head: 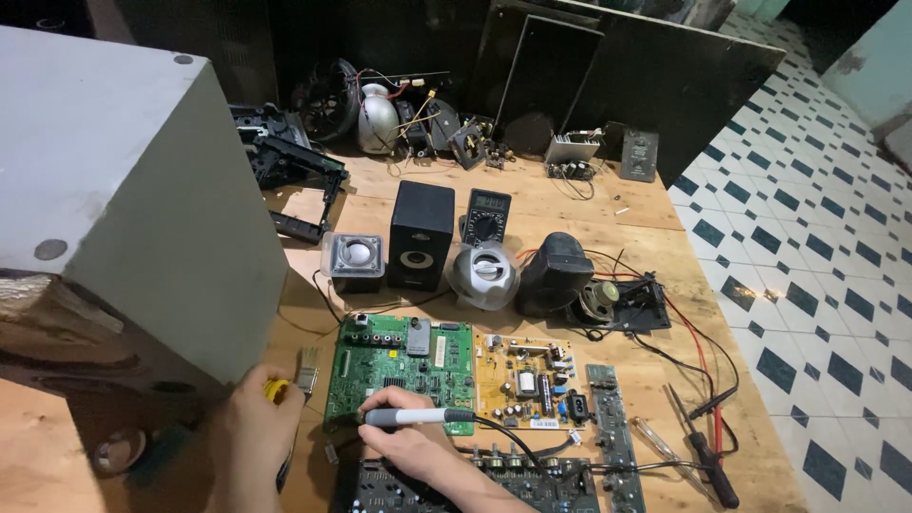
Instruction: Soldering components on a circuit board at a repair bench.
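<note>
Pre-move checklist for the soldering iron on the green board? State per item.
1. Grip on iron: right hand wraps the grey-handled soldering iron. Ok.
2. Tip placement: tip sits at the lower left edge of the green rectangular circuit board; the exact joint is too small to see. Cannot tell.
3. Other hand clear of tip: left hand holds a yellow-handled flat brush beside the board, apart from the tip. Ok.
4. Cord routing: the iron's black cord trails over the dark board with knobs in front. Not ok.
5. Neighbouring yellow power board: lies apart from the tip. Ok.
</note>
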